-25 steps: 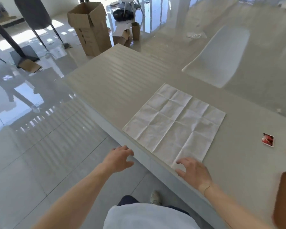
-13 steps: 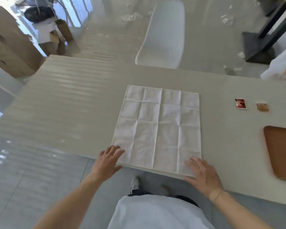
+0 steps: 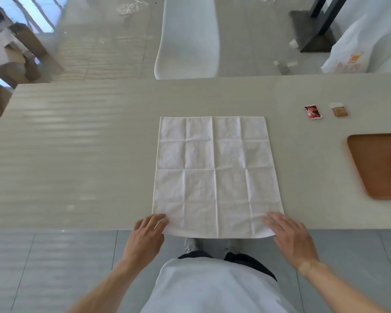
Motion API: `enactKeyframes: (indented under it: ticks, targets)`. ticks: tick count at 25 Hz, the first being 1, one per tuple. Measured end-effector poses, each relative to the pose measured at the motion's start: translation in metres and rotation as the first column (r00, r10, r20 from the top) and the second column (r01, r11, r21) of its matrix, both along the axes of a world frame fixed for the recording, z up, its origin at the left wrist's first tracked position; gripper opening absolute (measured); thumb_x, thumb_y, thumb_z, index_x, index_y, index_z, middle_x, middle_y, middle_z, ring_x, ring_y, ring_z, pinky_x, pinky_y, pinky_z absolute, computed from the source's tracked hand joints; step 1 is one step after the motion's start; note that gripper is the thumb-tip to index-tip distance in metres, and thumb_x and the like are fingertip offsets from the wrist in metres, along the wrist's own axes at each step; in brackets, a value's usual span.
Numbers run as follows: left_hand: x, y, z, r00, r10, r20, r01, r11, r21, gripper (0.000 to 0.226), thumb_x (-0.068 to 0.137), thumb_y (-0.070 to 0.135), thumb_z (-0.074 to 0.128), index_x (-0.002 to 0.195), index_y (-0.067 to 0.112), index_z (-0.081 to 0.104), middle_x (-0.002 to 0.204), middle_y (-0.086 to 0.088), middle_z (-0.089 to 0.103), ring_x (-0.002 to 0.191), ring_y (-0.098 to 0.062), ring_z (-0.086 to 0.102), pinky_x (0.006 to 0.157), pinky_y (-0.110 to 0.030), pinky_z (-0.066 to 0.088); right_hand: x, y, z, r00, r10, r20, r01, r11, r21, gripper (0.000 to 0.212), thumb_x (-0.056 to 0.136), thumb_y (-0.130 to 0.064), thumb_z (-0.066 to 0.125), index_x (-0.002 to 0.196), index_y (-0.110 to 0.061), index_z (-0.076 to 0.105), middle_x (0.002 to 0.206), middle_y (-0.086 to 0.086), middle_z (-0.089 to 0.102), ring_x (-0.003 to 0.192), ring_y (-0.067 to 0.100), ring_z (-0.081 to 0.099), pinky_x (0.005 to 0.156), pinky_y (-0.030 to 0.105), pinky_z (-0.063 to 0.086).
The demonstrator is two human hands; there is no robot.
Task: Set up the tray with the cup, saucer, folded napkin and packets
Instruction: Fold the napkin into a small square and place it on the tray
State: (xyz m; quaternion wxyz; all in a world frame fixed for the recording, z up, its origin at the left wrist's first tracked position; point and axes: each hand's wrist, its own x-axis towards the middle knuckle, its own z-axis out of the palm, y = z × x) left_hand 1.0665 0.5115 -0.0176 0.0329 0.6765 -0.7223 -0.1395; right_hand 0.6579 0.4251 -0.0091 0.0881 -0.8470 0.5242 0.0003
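I see the napkin (image 3: 216, 175), a white creased cloth, spread flat on the smooth pale table (image 3: 77, 154), its near edge hanging slightly over the table's near edge. My left hand (image 3: 145, 236) rests fingers on its near left corner; my right hand (image 3: 289, 236) lies flat on the near right corner (whether either pinches the cloth, I cannot tell). 2 small packets (image 3: 313, 111) lie far right, beside the rounded brown wooden tray (image 3: 379, 166).

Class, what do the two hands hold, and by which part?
Both touch the white creased cloth napkin: left hand at its near left corner, right hand at its near right corner.
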Motion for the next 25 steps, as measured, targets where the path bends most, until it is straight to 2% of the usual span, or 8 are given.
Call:
enactKeyframes:
  ticks: [2,8,12,15,16,17,19,25]
  targets:
    - [0.003,0.001,0.005,1.000,0.005,-0.008,-0.006,0.999,-0.033,0.023,0.084,0.019,0.052,0.100,0.020,0.069,0.115,0.006,0.068,0.100,-0.021,0.067,0.079,-0.034,0.052,-0.005,0.001,0.001,0.999,0.000,0.032,0.000,1.000,0.003,0.056,0.054,0.007,0.086,0.103,-0.016,0.075,0.117,0.001,0.071,0.105,0.022,0.069,0.073,0.038,0.055]
    - [0.007,0.010,0.009,0.987,0.067,-0.149,-0.064,0.998,0.022,0.040,0.095,0.036,0.032,0.100,0.021,0.069,0.103,0.011,0.070,0.093,-0.017,0.067,0.073,-0.033,0.049,-0.017,-0.006,0.013,0.993,-0.064,0.103,0.042,0.979,0.198,0.032,0.073,-0.003,0.082,0.095,-0.025,0.077,0.114,-0.008,0.072,0.101,0.017,0.071,0.077,0.036,0.052]
    - [0.011,0.005,0.013,0.923,0.241,-0.302,-0.231,0.971,0.068,0.017,0.099,0.023,0.051,0.101,0.020,0.067,0.090,0.013,0.067,0.077,-0.019,0.065,0.065,-0.031,0.050,-0.019,-0.035,0.029,0.984,-0.175,-0.011,0.157,0.849,0.505,0.020,0.094,-0.033,0.059,0.111,-0.034,0.071,0.114,-0.006,0.072,0.103,0.019,0.066,0.085,0.032,0.050]
    - [0.017,-0.016,0.023,0.870,0.297,-0.393,-0.309,0.950,0.036,0.010,0.095,0.012,0.061,0.097,0.019,0.069,0.078,0.021,0.064,0.067,-0.013,0.062,0.063,-0.026,0.047,-0.018,-0.063,0.045,0.930,-0.349,0.114,0.226,0.789,0.572,0.015,0.088,-0.035,0.068,0.102,-0.033,0.075,0.094,-0.015,0.073,0.088,0.009,0.066,0.080,0.029,0.049]
    - [0.020,-0.026,0.026,0.842,0.329,-0.427,-0.345,0.938,0.042,0.010,0.094,0.012,0.063,0.095,0.020,0.069,0.069,0.022,0.062,0.061,-0.006,0.059,0.062,-0.020,0.045,-0.017,-0.072,0.051,0.911,-0.379,0.165,0.224,0.788,0.573,0.008,0.086,-0.035,0.070,0.090,-0.041,0.074,0.076,-0.024,0.068,0.074,-0.003,0.061,0.070,0.022,0.046]
    - [0.023,-0.037,0.030,0.805,0.367,-0.466,-0.387,0.920,0.055,0.011,0.093,0.013,0.064,0.092,0.023,0.068,0.061,0.023,0.059,0.056,-0.004,0.056,0.058,-0.014,0.042,-0.017,-0.082,0.056,0.900,-0.390,0.193,0.223,0.795,0.565,0.017,0.085,-0.035,0.071,0.075,-0.048,0.069,0.060,-0.028,0.060,0.060,-0.007,0.055,0.060,0.017,0.041]
    - [0.028,-0.063,0.038,0.700,0.449,-0.556,-0.467,0.876,0.119,0.020,0.093,0.013,0.064,0.084,0.031,0.064,0.055,0.020,0.055,0.051,-0.003,0.048,0.052,-0.011,0.036,-0.013,-0.100,0.064,0.862,-0.443,0.248,0.247,0.793,0.557,0.024,0.084,-0.034,0.073,0.064,-0.044,0.064,0.051,-0.022,0.057,0.050,-0.002,0.050,0.053,0.020,0.035]
    - [0.041,-0.144,0.062,0.430,0.521,-0.737,-0.559,0.795,0.236,0.022,0.094,0.019,0.062,0.082,0.037,0.068,0.072,0.012,0.066,0.061,0.002,0.055,0.060,-0.018,0.044,0.011,-0.155,0.076,0.627,-0.645,0.437,0.335,0.730,0.595,0.008,0.081,-0.024,0.077,0.085,-0.024,0.070,0.087,0.009,0.072,0.083,0.028,0.065,0.079,0.042,0.053]
